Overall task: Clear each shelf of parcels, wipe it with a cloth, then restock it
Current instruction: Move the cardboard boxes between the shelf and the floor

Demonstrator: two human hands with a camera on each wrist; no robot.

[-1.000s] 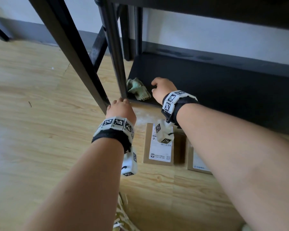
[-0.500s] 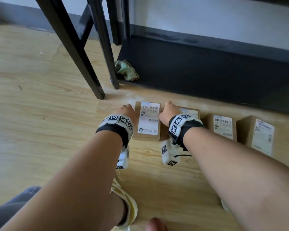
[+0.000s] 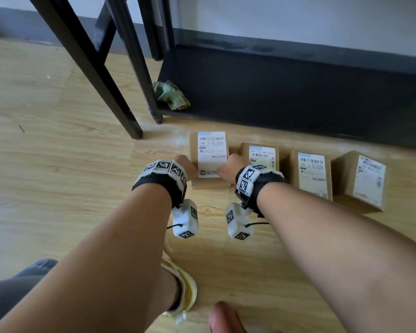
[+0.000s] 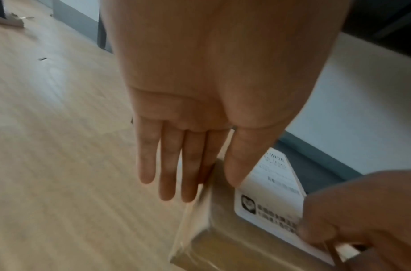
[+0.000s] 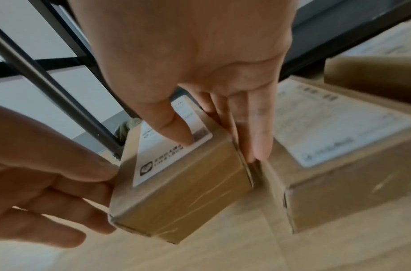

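Note:
Several brown parcels with white labels stand in a row on the wooden floor before the black bottom shelf [image 3: 274,87]. A crumpled green cloth [image 3: 172,94] lies in the shelf's left front corner. Both hands hold the leftmost parcel [image 3: 210,152]. My left hand [image 3: 186,165] lays its fingers [image 4: 167,165] down the parcel's [image 4: 222,238] left side, thumb on the label. My right hand [image 3: 226,168] presses its thumb on the top of the parcel [image 5: 183,198], and its fingers [image 5: 260,137] reach down the right side, into the gap beside the neighbouring parcel [image 5: 338,146].
Three more parcels [image 3: 262,156] [image 3: 312,174] [image 3: 363,179] stand to the right, close together. Slanted black frame legs [image 3: 89,68] rise left of the shelf's post [image 3: 139,68]. My foot in a yellow shoe [image 3: 185,292] is just behind my arms.
A second ago my left hand was at the shelf post and my right on the shelf by the cloth. Both drew back to the floor and now hold the leftmost parcel.

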